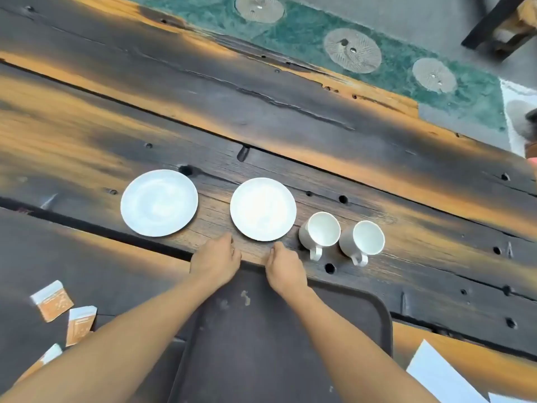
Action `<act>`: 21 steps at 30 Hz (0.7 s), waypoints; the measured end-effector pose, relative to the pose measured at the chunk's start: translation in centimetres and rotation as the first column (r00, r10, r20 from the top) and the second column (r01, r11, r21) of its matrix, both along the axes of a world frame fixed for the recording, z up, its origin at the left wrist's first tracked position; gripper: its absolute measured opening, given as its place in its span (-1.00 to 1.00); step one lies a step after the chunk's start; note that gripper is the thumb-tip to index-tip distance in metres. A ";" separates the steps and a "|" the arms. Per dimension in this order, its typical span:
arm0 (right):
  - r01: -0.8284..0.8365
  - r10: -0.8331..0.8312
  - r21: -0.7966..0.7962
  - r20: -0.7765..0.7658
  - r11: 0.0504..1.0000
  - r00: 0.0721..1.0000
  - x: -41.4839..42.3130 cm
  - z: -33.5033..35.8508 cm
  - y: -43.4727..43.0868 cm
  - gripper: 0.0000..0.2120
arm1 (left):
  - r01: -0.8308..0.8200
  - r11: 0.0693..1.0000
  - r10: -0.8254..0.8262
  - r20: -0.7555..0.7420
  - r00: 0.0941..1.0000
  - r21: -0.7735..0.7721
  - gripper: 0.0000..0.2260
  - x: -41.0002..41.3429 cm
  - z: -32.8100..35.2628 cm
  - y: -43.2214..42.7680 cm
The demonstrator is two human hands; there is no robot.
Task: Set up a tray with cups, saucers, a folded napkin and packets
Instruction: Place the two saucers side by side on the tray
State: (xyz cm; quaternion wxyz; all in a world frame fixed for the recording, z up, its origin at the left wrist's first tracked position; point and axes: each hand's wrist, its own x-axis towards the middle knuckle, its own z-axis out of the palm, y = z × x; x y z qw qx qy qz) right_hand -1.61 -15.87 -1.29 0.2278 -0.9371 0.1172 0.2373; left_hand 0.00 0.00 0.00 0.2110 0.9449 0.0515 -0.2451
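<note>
A dark brown tray [348, 315] lies at the near edge of the wooden table. My left hand [216, 261] and my right hand [284, 270] rest at the tray's far rim, fingers curled over it, just short of the nearer white saucer [263, 209]. A second white saucer [159, 203] lies further left. Two white cups [319, 231] [363, 238] stand upright to the right of the saucers, handles toward me. Three orange-and-white packets [52, 301] [80, 324] [48, 357] lie at the lower left. A white napkin [441, 373] lies at the lower right.
The table [261, 112] is dark scorched wood with orange patches, cracks and holes. Beyond its far edge a green rug [392, 39] with round patterns covers the floor. A dark chair leg [499, 21] stands at the top right.
</note>
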 end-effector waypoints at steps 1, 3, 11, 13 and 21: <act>0.056 -0.057 0.026 0.008 0.998 0.998 0.6 -0.5 0.1 -0.82 | -0.059 0.998 0.058 -0.012 0.998 -0.039 -0.79 0.9 -0.7 0.2; 0.178 -0.178 0.054 -0.004 0.983 0.984 1.8 -1.3 0.3 -0.71 | -0.171 0.981 0.168 -0.048 0.985 -0.091 -0.82 2.5 -1.9 0.5; 0.464 -0.430 0.197 -0.193 0.864 0.882 4.8 -4.4 -0.1 -0.57 | -0.576 0.773 0.489 -0.329 0.808 -0.265 -0.72 5.8 -5.9 -0.6; 0.513 -0.471 0.217 -0.217 0.831 0.855 5.0 -4.9 -0.3 -0.55 | -0.627 0.718 0.517 -0.371 0.771 -0.302 -0.74 6.0 -6.6 -1.1; 0.720 -0.625 0.399 -0.361 0.567 0.692 5.3 -5.1 -0.3 -0.74 | -0.637 0.702 0.524 -0.375 0.765 -0.319 -0.76 6.5 -7.3 -2.0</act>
